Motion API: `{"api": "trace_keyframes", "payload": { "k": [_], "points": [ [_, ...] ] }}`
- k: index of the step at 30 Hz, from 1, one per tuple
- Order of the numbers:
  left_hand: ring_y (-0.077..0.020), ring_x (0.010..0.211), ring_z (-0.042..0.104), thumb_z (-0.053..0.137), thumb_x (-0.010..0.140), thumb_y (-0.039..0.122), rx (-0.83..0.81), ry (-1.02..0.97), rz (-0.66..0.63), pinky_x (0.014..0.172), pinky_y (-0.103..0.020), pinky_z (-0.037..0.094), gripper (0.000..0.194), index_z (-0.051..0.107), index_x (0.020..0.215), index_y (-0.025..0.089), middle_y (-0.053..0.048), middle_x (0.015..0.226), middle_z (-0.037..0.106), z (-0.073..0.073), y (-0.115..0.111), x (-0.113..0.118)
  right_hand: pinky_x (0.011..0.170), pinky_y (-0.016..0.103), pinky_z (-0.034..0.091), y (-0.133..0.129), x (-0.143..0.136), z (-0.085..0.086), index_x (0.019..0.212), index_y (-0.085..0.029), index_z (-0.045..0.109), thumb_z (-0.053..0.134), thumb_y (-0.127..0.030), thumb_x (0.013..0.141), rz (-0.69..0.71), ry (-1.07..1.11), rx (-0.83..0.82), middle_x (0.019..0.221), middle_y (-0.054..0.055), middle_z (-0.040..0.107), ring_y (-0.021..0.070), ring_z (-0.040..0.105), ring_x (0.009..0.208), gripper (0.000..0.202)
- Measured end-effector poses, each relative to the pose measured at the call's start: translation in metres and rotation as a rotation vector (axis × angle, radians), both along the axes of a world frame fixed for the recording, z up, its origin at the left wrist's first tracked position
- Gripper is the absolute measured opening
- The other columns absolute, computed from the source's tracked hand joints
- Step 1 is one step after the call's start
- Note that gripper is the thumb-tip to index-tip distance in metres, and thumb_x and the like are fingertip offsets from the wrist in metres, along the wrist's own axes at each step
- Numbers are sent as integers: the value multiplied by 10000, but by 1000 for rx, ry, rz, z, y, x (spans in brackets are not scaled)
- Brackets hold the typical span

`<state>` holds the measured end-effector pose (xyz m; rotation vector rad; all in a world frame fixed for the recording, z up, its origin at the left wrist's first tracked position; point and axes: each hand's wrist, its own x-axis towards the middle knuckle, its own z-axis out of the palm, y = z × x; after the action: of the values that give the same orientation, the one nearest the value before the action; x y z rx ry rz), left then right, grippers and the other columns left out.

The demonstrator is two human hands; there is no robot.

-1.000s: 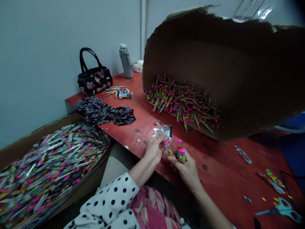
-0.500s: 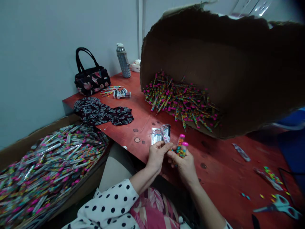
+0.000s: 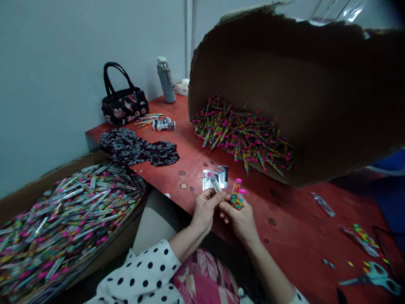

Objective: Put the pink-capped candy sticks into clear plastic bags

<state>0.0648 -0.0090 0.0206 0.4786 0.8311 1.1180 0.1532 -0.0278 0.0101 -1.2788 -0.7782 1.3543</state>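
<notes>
The right hand [image 3: 244,219] is closed round the lower ends of two tubes [image 3: 235,192], pink caps up, near the worktop's [image 3: 190,145] near edge. That hold looks loose, so a tube could slip and roll off the edge. The left hand [image 3: 204,210] pinches a clear stick [image 3: 215,183], thumb on fingers; it leans over the silver packets [image 3: 206,183]. With the fingers this crowded, one hand could nudge a tube loose, and a popped cap would probably scatter candy, like the loose pieces [image 3: 328,264] toward the worktop's right end. Compared with a second ago, the fingertips are closer together, and the candy-filled tube then visible between the hands no longer shows there; the packets lie where they did.
</notes>
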Motion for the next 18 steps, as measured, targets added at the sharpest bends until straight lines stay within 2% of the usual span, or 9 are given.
{"api": "trace_keyframes", "payload": {
  "k": [2,4,7,9,10,11,13,16,18],
  "points": [
    [-84,346,461,708,652,335,-1,6,16,321,-233,421,267,558,733,129,10,611,600,2,2,-9,359,180,410,1,-4,1,820,-185,526,759,-333,615,28,0,1,533,-54,579,104,544,429,344],
    [-88,416,513,730,630,328,-2,24,117,382,-206,437,268,573,722,131,5,614,606,6,6,-31,377,195,433,1,-4,1,820,-183,532,746,-350,632,54,9,3,562,-42,596,111,556,441,330],
    [-119,634,609,714,624,435,40,31,467,520,-185,474,344,605,802,161,-15,704,640,15,16,-84,406,213,457,1,3,-1,779,-171,546,685,-411,694,53,1,17,629,-2,626,120,575,478,290],
    [-160,776,624,547,679,628,109,23,739,670,-263,513,502,620,852,163,-51,811,653,17,22,-113,428,212,461,2,12,-2,745,-158,564,637,-437,736,45,-38,23,633,16,626,116,573,495,288],
    [-175,820,621,503,691,654,115,54,784,727,-300,509,539,625,873,161,-64,856,651,16,25,-121,439,211,461,2,16,-3,735,-155,572,622,-442,749,40,-59,23,622,18,620,113,568,497,292],
    [-187,852,614,502,699,645,124,113,758,771,-328,497,538,631,896,162,-72,892,646,15,28,-122,444,211,460,2,20,-3,731,-154,576,617,-445,752,33,-75,20,615,17,613,111,562,497,295],
    [-201,892,597,589,702,545,195,345,537,825,-348,466,436,647,926,176,-78,951,635,9,33,-107,444,216,458,3,25,-4,733,-156,577,625,-455,740,13,-93,15,643,23,616,113,559,503,303],
    [-209,954,553,638,726,390,536,843,123,887,-338,403,295,663,970,226,-70,1008,614,-2,46,-59,425,221,452,3,30,-3,724,-158,575,646,-467,712,6,-111,8,680,29,625,120,562,511,317],
    [-225,993,514,636,738,343,760,1132,-51,913,-363,363,272,654,993,251,-70,1016,601,-8,58,-28,416,220,444,2,34,-1,732,-159,578,655,-461,705,14,-139,5,672,24,625,120,561,506,313]
  ]
}}
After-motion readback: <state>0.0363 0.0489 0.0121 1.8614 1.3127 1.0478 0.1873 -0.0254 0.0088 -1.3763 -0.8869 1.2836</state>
